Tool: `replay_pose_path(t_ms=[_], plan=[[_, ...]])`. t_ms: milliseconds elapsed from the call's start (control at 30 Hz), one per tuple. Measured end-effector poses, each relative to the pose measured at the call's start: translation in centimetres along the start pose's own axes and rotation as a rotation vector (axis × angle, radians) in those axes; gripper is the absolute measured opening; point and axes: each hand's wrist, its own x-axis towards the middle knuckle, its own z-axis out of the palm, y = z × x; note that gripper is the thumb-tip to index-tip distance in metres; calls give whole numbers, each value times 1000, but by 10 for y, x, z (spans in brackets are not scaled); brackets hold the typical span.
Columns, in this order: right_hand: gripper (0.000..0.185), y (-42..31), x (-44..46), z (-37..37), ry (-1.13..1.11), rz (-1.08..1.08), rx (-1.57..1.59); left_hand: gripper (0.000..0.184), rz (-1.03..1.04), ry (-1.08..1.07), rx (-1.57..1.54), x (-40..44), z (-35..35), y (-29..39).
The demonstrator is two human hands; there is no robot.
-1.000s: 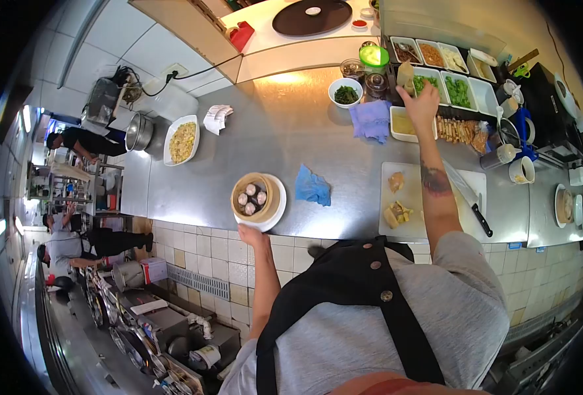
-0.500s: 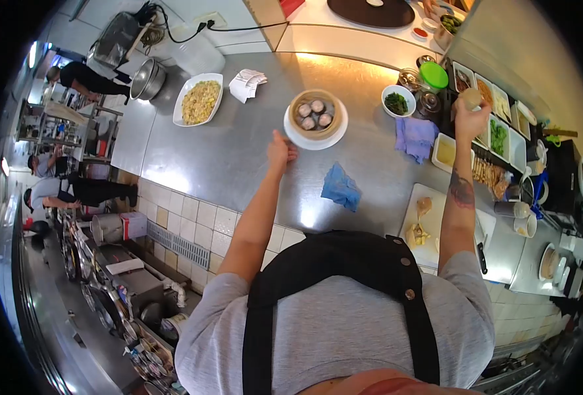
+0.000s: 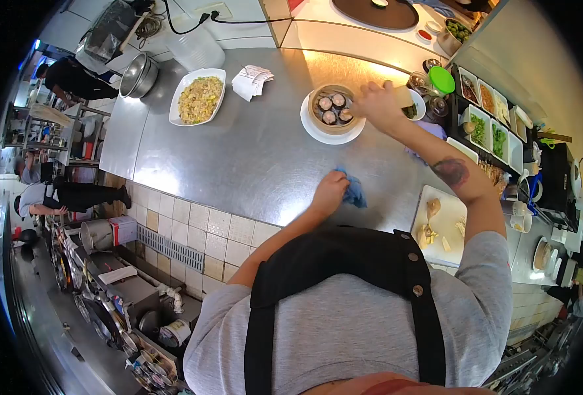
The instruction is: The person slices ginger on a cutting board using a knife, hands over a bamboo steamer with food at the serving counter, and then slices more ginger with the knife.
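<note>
Brushed stainless-steel counter (image 3: 252,158) spans the kitchen. Towards its far side, right of centre, a round tan bamboo steamer (image 3: 328,128) with four pink-topped dumplings (image 3: 326,103) sits on a round white plate (image 3: 334,139). Nearer, the left hand (image 3: 331,191) grasps a crumpled blue cloth (image 3: 355,193). The right hand (image 3: 380,105) is at the steamer's right side, a pale tan object (image 3: 404,97) beside it; whether its fingers grip that, I cannot tell. Steady fingers, clear of the dumplings, would serve best.

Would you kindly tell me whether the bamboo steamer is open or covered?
Open: no lid lies over the bamboo steamer, and four dumplings show inside it, near the right hand.
</note>
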Motion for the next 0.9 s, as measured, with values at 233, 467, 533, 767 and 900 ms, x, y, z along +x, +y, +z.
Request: replay_pose_path(t_ms=[233,467,533,767,900], plan=[[17,0,37,2,-65,137,-5,15,-418,263,331,16,-79,-88],[33,3,-3,8,-135,194,197,35,-470,426,159,77,-66,-127],[44,5,-17,9,-96,345,413,38,-439,429,187,83,-57,-130],[67,57,-109,4,318,762,779,24,-333,453,79,76,-53,-111],[65,136,-144,-10,870,988,676,14,-294,438,158,63,-60,-95]])
